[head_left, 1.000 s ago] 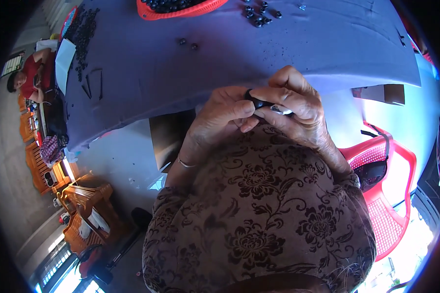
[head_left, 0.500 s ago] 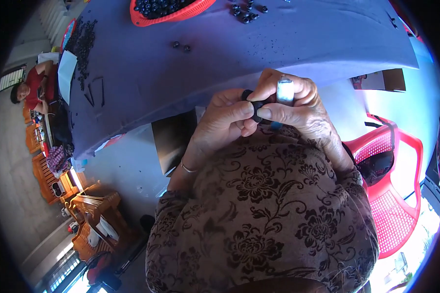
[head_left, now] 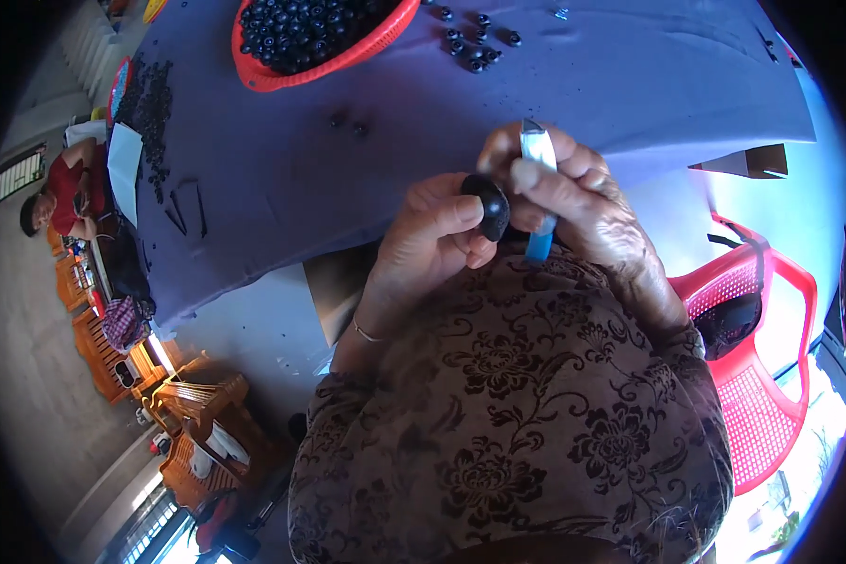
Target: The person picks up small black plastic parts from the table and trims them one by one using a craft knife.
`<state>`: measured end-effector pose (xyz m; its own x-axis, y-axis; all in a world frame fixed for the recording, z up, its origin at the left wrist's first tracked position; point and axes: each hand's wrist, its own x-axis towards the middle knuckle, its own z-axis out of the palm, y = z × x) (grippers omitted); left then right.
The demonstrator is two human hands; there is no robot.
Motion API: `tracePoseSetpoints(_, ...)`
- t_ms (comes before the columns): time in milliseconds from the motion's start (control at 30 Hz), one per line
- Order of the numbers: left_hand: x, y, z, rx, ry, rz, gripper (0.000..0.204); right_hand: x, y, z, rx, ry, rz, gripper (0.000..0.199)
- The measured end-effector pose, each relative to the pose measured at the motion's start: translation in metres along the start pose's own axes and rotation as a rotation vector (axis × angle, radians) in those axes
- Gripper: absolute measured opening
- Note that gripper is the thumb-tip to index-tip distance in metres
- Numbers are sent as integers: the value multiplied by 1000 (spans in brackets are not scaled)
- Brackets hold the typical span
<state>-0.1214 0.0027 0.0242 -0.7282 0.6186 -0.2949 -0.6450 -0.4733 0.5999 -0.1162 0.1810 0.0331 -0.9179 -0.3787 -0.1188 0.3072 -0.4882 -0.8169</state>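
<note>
My left hand point(head_left: 426, 228) pinches a glossy black rounded piece point(head_left: 488, 207) between thumb and fingertips, just beyond my patterned top. Beside it, my right hand point(head_left: 583, 193) is closed round a slim tool point(head_left: 539, 150) with a pale shiny body, a dark tip at its far end and a blue end point(head_left: 540, 246) near my top. The right thumb lies along the tool, and its fingers are slightly blurred. A small gap shows between the right hand and the black piece. The tool's exact kind cannot be made out.
A red basket point(head_left: 254, 79) full of black round pieces stands on the cloth-covered table point(head_left: 282, 169). Several loose pieces point(head_left: 477, 54) lie right of it. Dark bits and thin black tools point(head_left: 187, 209) lie left. A pink plastic chair point(head_left: 759, 395) stands right; a person in red point(head_left: 63, 199) sits far left.
My right hand has drawn away from the black piece, which now shows more fully in my left hand. The tool's blue end has come into clearer view. The whole view has shifted slightly.
</note>
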Motion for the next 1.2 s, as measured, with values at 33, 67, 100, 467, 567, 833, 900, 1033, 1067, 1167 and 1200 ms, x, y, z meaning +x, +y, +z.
tracePoseSetpoints(33, 2, 2, -4, -123, -30, -24, 13, 3, 0, 2, 42, 83, -21, 20)
tracePoseSetpoints(67, 4, 5, -6, -125, -30, -29, 13, 3, -1, -1, -29, 75, -44, 26)
tracePoseSetpoints(100, 6, 7, -6, -153, -14, -12, 12, 3, -1, -3, -27, 81, -43, 26)
tracePoseSetpoints(467, 15, 30, -8, -56, 25, 80, 10, 9, 9, 7, -832, 110, -377, 18)
tracePoseSetpoints(567, 16, 29, -3, 16, 71, 130, 11, 10, 7, 12, -637, 160, -283, 20)
tracePoseSetpoints(833, 20, 15, 10, 60, 127, 192, 14, 14, 5, -14, -609, 63, -384, 18)
tracePoseSetpoints(900, 21, 13, 17, 65, 161, 179, 14, 15, 4, -19, -704, 64, -480, 17)
tracePoseSetpoints(1033, 24, 11, 29, 103, 206, 124, 13, 12, -2, -30, -709, 6, -467, 15)
tracePoseSetpoints(1067, 24, 9, 34, 111, 213, 122, 13, 11, -3, -32, -736, -10, -464, 16)
tracePoseSetpoints(1167, 28, 5, 45, 149, 315, 157, 13, 10, -6, -38, -669, -47, -480, 15)
tracePoseSetpoints(1200, 30, 4, 45, 194, 295, 173, 13, 9, -6, -38, -662, -42, -485, 15)
